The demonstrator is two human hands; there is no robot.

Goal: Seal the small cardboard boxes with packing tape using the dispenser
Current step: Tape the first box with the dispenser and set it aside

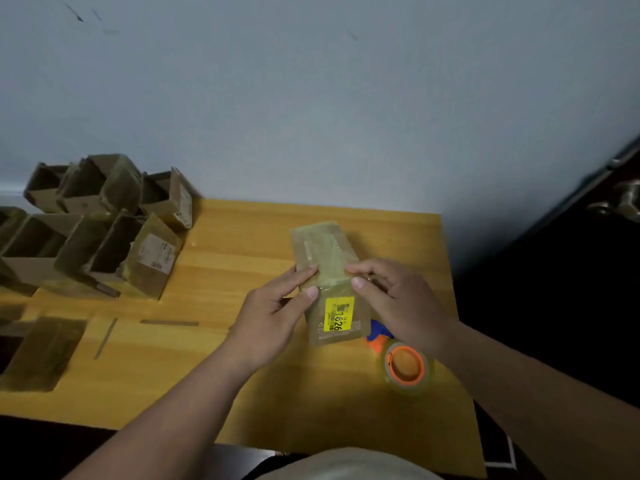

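A small cardboard box, closed and wrapped in glossy tape, is being held over the right part of the wooden desk, with its yellow label facing up. It is being gripped from both sides. The left hand is being kept curled against the box's left edge, thumb on top and fingers along the side. The right hand is being held at the right edge, thumb and forefinger pinching at the top face, remaining fingers bent; whether a tape end is being pinched cannot be told. Both forearms are being extended forward from the lower frame. The tape dispenser, with orange core and blue part, is lying on the desk just beside the box, under the right wrist. Open cardboard boxes are being kept clustered at the desk's far left, well apart.
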